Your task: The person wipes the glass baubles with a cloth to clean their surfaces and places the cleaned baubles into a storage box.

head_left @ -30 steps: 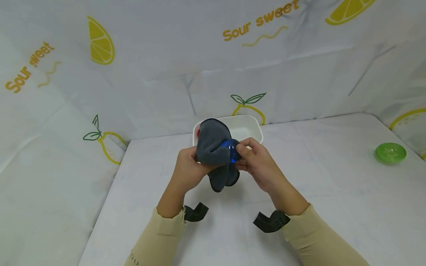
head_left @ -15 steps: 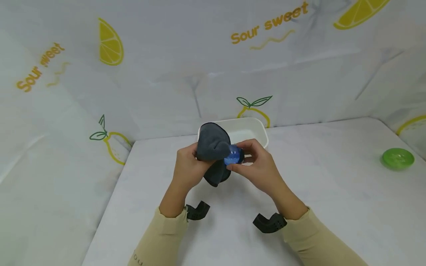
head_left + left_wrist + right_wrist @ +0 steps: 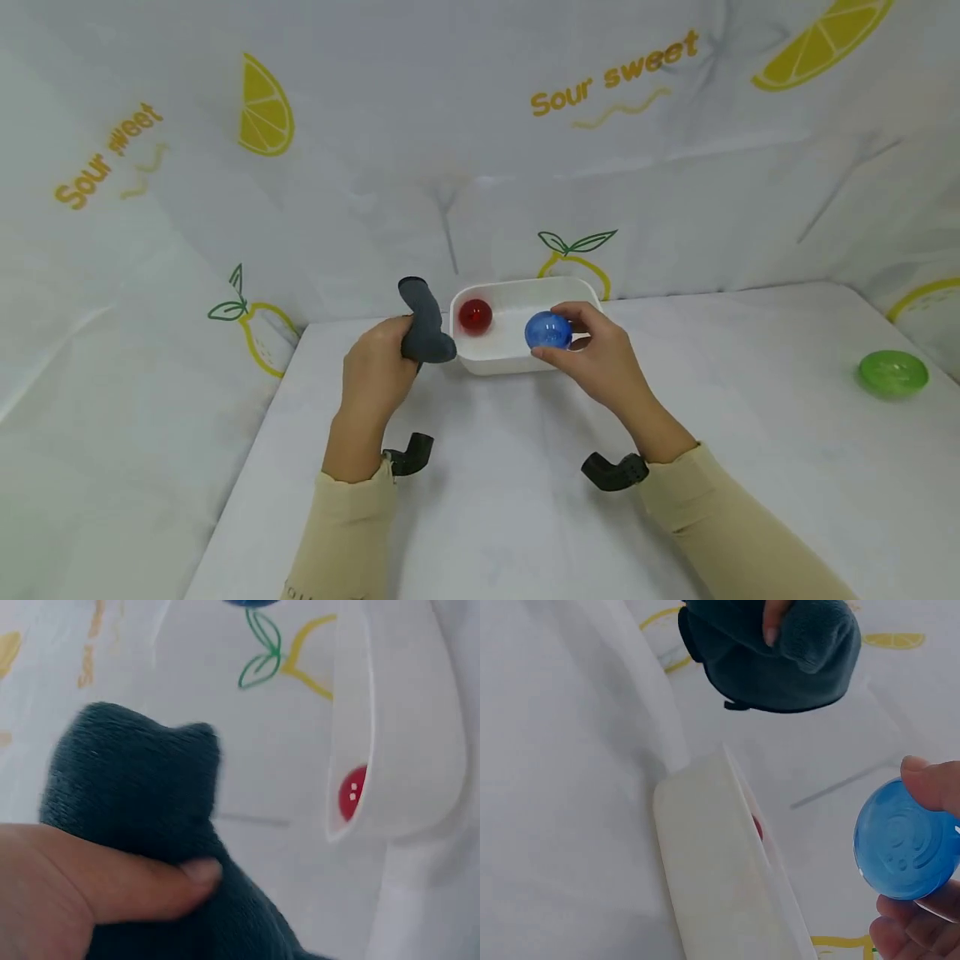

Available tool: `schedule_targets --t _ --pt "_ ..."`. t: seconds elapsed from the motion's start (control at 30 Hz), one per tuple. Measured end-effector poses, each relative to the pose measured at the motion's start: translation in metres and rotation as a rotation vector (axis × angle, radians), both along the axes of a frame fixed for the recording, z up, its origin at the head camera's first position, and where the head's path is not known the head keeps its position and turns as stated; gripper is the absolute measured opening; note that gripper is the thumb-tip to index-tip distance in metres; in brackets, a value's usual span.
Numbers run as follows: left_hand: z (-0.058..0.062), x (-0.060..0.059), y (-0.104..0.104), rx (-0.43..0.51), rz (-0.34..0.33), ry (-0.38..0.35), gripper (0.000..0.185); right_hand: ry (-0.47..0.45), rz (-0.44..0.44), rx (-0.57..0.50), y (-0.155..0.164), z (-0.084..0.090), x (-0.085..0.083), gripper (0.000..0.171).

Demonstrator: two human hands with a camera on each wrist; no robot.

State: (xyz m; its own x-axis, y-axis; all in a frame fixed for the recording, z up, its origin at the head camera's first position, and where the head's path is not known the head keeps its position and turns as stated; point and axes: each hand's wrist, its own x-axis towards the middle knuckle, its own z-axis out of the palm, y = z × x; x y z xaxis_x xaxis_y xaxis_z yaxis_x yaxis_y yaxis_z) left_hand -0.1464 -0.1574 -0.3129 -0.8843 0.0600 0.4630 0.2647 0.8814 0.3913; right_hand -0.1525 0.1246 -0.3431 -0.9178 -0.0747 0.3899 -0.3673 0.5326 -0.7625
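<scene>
My right hand (image 3: 592, 354) pinches a small, translucent blue dish (image 3: 547, 331) between thumb and fingers. It overlaps the right part of a white tray (image 3: 502, 365) in the head view. Raised markings show on the dish's round face (image 3: 904, 844) in the right wrist view. Left of the tray, my left hand (image 3: 377, 367) grips a bunched dark grey cloth (image 3: 427, 325). The thumb presses across the cloth (image 3: 135, 772) in the left wrist view, while the other fingers are hidden. A shiny red round piece (image 3: 476, 317) lies at the left end inside the tray.
A translucent green dish (image 3: 892, 373) sits far right on the white-covered table (image 3: 495, 500). Behind the tray rises a white sheet (image 3: 360, 183) printed with lemons and lettering. Each wrist carries a black camera mount, the left mount (image 3: 411, 454) close above the table.
The cloth and the blue dish have come apart. My left hand has carried the cloth to the left, and my right hand has moved the dish slightly right, uncovering the red piece.
</scene>
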Motion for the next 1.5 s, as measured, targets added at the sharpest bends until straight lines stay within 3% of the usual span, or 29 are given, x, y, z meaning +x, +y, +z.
schedule_targets --t 0.1,0.3,0.5,0.67,0.77,1.07,1.5 --pt "-0.007 -0.005 -0.012 -0.011 0.038 -0.132 0.024 -0.022 0.011 0.016 -0.003 -0.003 -0.012 0.055" --pt "-0.032 -0.022 -0.027 -0.091 0.037 -0.359 0.033 -0.052 0.025 0.137 -0.012 -0.008 -0.038 0.055" --pt "-0.054 -0.034 -0.025 -0.169 0.011 -0.487 0.035 -0.148 0.046 0.304 -0.021 -0.009 -0.067 0.052" --pt "-0.07 -0.039 -0.014 -0.247 0.024 -0.471 0.036 -0.231 0.078 0.431 -0.025 -0.015 -0.083 0.053" --pt "-0.072 -0.041 -0.009 -0.273 0.059 -0.436 0.035 -0.247 0.079 0.467 -0.025 -0.02 -0.089 0.052" --pt "-0.071 -0.041 -0.011 -0.295 0.082 -0.412 0.032 -0.262 0.068 0.445 -0.028 -0.024 -0.101 0.045" --pt "-0.07 -0.041 -0.012 -0.274 0.068 -0.421 0.032 -0.223 0.001 0.438 -0.03 -0.029 -0.099 0.043"
